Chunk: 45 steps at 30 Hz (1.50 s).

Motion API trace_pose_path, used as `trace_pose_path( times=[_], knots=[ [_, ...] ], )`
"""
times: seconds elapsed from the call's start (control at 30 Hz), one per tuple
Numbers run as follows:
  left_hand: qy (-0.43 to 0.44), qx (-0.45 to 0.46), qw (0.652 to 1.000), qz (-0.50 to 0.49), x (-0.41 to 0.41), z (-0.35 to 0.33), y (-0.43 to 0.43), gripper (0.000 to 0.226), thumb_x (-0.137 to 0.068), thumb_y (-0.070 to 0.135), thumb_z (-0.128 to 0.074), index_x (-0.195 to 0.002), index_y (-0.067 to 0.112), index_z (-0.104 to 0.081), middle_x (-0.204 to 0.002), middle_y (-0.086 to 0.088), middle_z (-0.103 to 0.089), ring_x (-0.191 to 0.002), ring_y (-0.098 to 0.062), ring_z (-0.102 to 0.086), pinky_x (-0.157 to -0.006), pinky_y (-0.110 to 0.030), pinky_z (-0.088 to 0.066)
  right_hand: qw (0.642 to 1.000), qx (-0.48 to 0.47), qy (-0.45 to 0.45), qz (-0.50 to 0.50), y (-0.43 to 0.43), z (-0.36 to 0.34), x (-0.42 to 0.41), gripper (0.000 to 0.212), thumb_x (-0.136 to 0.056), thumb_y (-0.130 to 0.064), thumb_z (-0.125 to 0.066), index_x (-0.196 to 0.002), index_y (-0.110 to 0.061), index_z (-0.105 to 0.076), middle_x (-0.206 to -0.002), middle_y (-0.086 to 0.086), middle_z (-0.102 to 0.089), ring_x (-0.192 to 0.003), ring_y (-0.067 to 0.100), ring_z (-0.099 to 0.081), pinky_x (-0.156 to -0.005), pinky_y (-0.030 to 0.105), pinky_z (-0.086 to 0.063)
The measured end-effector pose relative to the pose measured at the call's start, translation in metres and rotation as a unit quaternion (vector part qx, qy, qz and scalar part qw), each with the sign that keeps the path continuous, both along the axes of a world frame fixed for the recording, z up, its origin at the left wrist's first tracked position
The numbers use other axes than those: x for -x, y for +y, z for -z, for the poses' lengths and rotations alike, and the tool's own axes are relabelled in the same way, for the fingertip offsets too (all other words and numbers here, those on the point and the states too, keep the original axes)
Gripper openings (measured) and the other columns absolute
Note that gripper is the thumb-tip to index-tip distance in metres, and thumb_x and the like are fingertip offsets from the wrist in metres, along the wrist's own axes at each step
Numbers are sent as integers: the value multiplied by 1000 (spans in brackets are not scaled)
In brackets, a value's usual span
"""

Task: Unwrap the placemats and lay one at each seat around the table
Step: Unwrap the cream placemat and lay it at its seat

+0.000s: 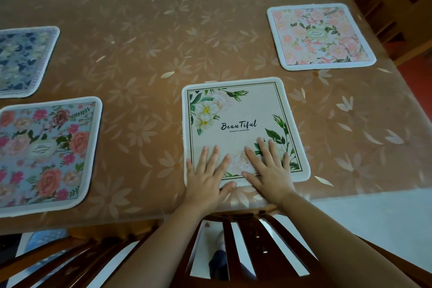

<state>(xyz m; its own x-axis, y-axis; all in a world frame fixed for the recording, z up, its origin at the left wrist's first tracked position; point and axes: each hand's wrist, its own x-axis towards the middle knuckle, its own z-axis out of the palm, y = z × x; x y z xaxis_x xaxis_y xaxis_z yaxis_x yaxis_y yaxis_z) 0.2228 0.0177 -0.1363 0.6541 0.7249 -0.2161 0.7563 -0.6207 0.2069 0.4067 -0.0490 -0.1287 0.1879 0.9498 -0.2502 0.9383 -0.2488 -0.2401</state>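
Brown flower-patterned table [163, 54] fills the view, a wooden chair [252, 241] tucked at its near edge. Four unwrapped mats lie flat, well apart: dark blue placemat [21, 61] and rose placemat [44, 152] at left, pink placemat [320, 37] far right, cream placemat [238, 114] nearest (before the chair). Left hand [205, 182] and right hand [271, 175] press its near edge, fingers straight and spread. Uneven pressure on the glossy table could slide it askew.

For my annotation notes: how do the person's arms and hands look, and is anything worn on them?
The left hand and the right hand are bare: no gloves, rings or watch show. The left forearm and the right forearm are bare too; no sleeve is in view.
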Motion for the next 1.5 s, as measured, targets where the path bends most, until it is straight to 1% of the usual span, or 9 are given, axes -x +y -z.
trace_pose_path(
  times=[0.17,0.33,0.47,0.6,0.67,0.83,1.1,1.2,1.5],
  knots=[
    [27,-16,998,51,-5,0,17,83,-70,83,-13,-133,42,21,-148,2,26,-133,-23,31,-102,-65,8,998,-5,-26,-55,15,-3,-5,72,-75,-74,-7,-137,-40,10,-149,0,22,-135,27,26,-108,60,6],
    [20,-31,997,65,-1,0,16,83,-72,82,-15,-137,40,14,-152,2,16,-137,-25,22,-104,-65,4,995,-36,-16,-87,-1,-7,-27,76,-76,-74,-22,-140,-35,-13,-152,-1,-7,-140,29,-1,-103,71,-11],
    [16,-43,996,72,5,-5,17,78,-77,74,-21,-142,32,-9,-154,-1,-3,-139,-27,7,-102,-69,-8,995,-40,-42,-79,-21,-12,-51,80,-74,-78,-22,-138,-31,-26,-149,3,-23,-137,34,-15,-96,73,-21],
    [15,-49,996,68,10,-10,12,73,-80,68,-26,-139,25,-30,-149,-8,-28,-136,-34,-20,-90,-72,-32,997,-59,-14,-37,-34,-12,-55,76,-72,-72,-36,-136,-30,-34,-148,5,-31,-137,31,-17,-97,71,-21],
    [3,-54,997,56,10,-11,10,73,-78,67,-32,-136,24,-38,-146,-9,-35,-133,-35,-28,-87,-70,-36,996,-80,0,-29,-37,-13,-49,71,-74,-67,-39,-133,-28,-40,-145,7,-35,-137,27,-19,-99,68,-22],
    [-38,-60,997,36,20,-6,8,68,-76,63,-42,-130,22,-46,-142,-6,-42,-132,-30,-32,-92,-63,-34,995,-104,11,-9,-37,-15,-40,61,-73,-62,-45,-122,-27,-55,-137,9,-47,-129,32,-38,-98,65,-30],
    [-104,-75,991,39,26,-4,9,55,-80,53,-43,-122,19,-56,-135,-10,-50,-130,-27,-31,-93,-65,-36,991,-134,-4,-3,-36,-13,-34,55,-74,-62,-48,-117,-29,-59,-133,8,-52,-122,28,-42,-86,51,-42],
    [-110,-80,990,39,27,-5,10,55,-85,55,-37,-121,18,-57,-134,-11,-51,-129,-26,-32,-93,-62,-36,991,-137,-7,-1,-36,-11,-31,55,-74,-62,-48,-116,-29,-59,-133,8,-52,-123,29,-42,-86,52,-41],
    [-148,-70,986,19,27,-7,6,48,-77,48,-51,-112,18,-64,-129,-12,-55,-124,-25,-37,-87,-64,-41,989,-142,31,-13,-33,-17,-38,58,-74,-60,-46,-114,-22,-62,-131,11,-54,-125,33,-43,-89,60,-41]
  ],
)
